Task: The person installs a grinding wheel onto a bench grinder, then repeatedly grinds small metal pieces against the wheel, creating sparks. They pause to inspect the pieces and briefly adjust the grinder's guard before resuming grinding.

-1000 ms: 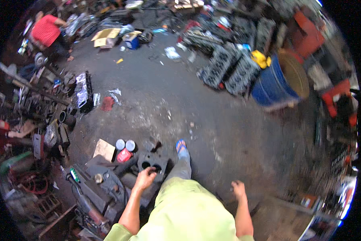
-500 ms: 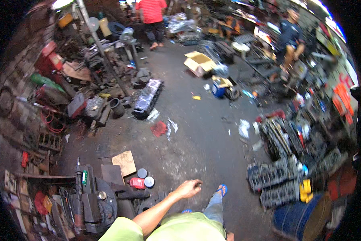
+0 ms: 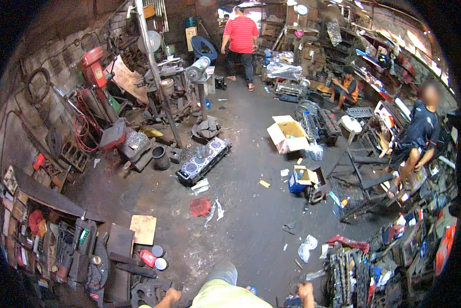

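Observation:
My left hand (image 3: 173, 296) hangs at the lower edge, its fingers curled in and nothing visible in them. It is nearest to dark metal parts (image 3: 147, 294) on the floor. My right hand (image 3: 306, 291) hangs on the other side of my body, fingers loosely closed, with nothing visible in it. Greasy engine parts (image 3: 351, 277) lie to its right. Left of my body stand a red container (image 3: 148, 258) and a round white-topped can (image 3: 161, 264), beside a bench vise (image 3: 82, 251). Both hands are apart from these things.
An engine cylinder head (image 3: 204, 161) lies on the floor ahead, near a red rag (image 3: 200, 207). An open cardboard box (image 3: 288, 134) and a blue box (image 3: 298, 180) stand to the right. One person in red (image 3: 242, 35) walks far ahead; another sits right by a metal frame (image 3: 364, 174).
My view has tilted up and turned left. My left hand has dropped from in front of my body to the lower edge, and my right hand has come into view. The person in red is farther away.

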A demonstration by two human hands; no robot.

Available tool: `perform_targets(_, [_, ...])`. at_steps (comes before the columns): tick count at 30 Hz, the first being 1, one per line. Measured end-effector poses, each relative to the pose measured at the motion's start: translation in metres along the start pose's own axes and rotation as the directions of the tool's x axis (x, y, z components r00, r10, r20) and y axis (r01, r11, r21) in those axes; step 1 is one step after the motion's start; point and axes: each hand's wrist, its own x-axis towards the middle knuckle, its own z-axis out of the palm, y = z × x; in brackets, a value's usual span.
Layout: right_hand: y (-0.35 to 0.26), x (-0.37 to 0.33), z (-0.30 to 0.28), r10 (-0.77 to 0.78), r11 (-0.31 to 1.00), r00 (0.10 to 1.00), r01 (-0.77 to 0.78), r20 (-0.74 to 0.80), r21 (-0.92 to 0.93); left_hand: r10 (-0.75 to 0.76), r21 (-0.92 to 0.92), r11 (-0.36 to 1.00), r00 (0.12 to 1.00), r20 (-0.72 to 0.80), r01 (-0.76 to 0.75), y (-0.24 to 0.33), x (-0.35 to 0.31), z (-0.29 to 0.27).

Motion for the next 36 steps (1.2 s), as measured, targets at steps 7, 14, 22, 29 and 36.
perform_targets(7, [-0.236, 0.160, -0.071, -0.221, 0.975, 0.975, 0.221, -0.001, 0.006, 0.536, 0.524, 0.345, 0.622, 0.570, -0.778, 0.118, 0.072, 0.012])
perform_targets(14, [-0.279, 0.207, -0.029, 0.170, 0.967, 0.944, -0.216, 0.284, 0.139, 0.213, -0.203, 0.960, 0.973, 0.093, -0.191, 0.354, 0.166, -0.153])
perform_targets(22, [-0.317, 0.311, -0.036, 0.241, 0.971, 0.900, -0.223, 0.363, -0.091, 0.516, -0.724, 0.442, 0.810, -0.277, -0.530, 0.715, 0.184, -0.397])
perform_targets(29, [-0.418, 0.551, -0.062, -0.194, 0.838, 0.831, 0.416, 0.521, -0.352, 0.511, -0.819, 0.180, 0.764, -0.395, -0.544, 0.924, 0.185, -0.529])
perform_targets(36, [-0.686, 0.787, -0.178, -0.224, 0.944, 0.947, 0.152, 0.229, 0.292, 0.293, -0.876, -0.070, 0.829, -0.475, -0.477, 1.035, 0.220, -0.649])
